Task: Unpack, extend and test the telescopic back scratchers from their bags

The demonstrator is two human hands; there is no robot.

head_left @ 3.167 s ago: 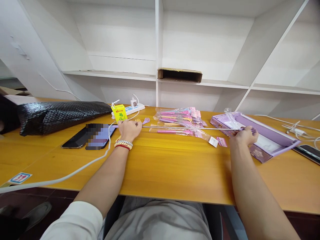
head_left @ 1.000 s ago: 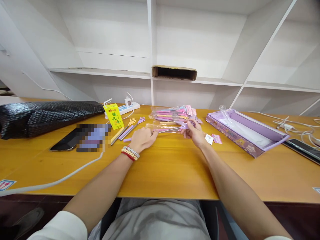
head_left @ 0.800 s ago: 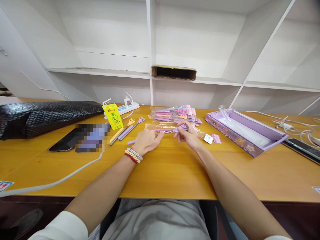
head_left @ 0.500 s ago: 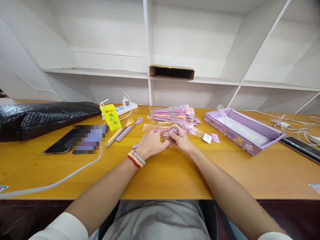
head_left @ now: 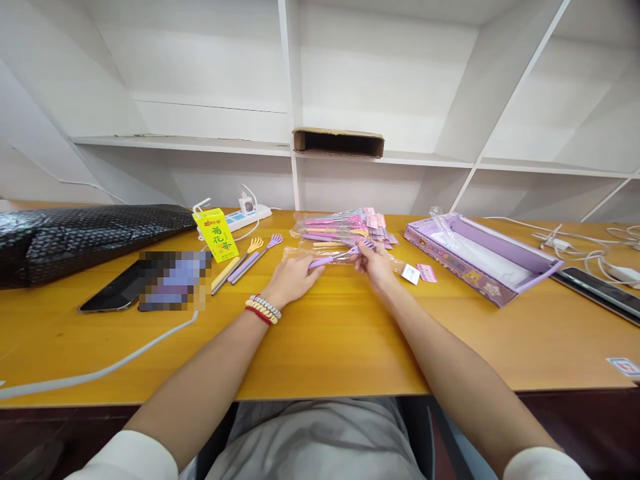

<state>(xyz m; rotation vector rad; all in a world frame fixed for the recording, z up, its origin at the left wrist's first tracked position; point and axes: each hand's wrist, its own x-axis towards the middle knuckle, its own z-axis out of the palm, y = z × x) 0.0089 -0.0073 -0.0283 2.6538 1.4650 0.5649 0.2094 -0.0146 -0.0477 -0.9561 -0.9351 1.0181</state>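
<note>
A purple telescopic back scratcher (head_left: 342, 255) is stretched between my hands, its metal shaft showing in the middle. My left hand (head_left: 293, 280) closes around the purple handle, while my right hand (head_left: 376, 265) grips the end by the claw-shaped head. Just beyond them lies a pile of back scratchers in clear wrappers (head_left: 335, 223), pink, purple and yellow. To the left, a yellow back scratcher (head_left: 226, 274) and a purple back scratcher (head_left: 250, 264) rest unwrapped side by side. A white tag (head_left: 411, 274) and a pink card (head_left: 427, 273) lie right of my right hand.
An open purple display box (head_left: 480, 260) sits at the right, near cables and a dark phone (head_left: 600, 291). On the left are a yellow tea box (head_left: 217, 235), a power strip (head_left: 250, 217), a black phone (head_left: 113, 287) and a black wrapped bundle (head_left: 95, 237).
My hands have moved apart, the right one going right and slightly away from me. The back scratcher's shaft, mostly covered before, now shows between them. The view has shifted slightly.
</note>
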